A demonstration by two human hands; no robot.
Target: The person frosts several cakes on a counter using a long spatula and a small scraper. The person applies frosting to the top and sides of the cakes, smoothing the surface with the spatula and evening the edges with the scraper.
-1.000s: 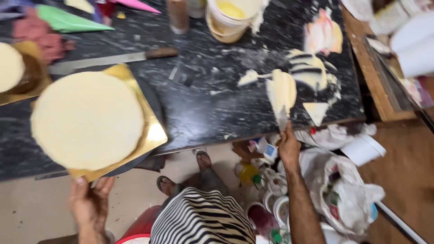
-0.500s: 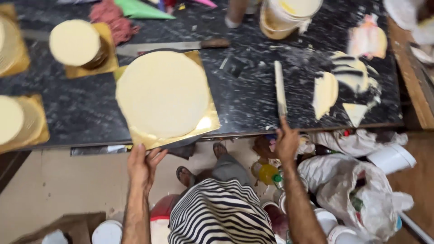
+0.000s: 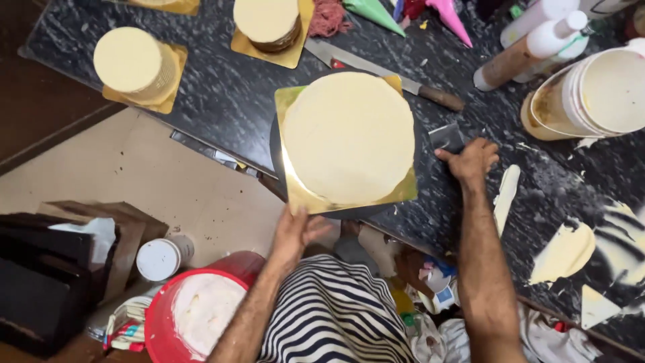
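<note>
Both hands work at a large round cream-covered cake (image 3: 349, 138) on a gold square board (image 3: 403, 193), which sits on a dark turntable at the near edge of the black counter (image 3: 222, 94). Left hand (image 3: 295, 232) grips the near edge of the turntable under the board. Right hand (image 3: 472, 160) pinches a small metal scraper (image 3: 446, 136) just right of the cake. A long knife (image 3: 383, 72) lies just beyond the cake. Two smaller cakes (image 3: 131, 62) stand far left.
</note>
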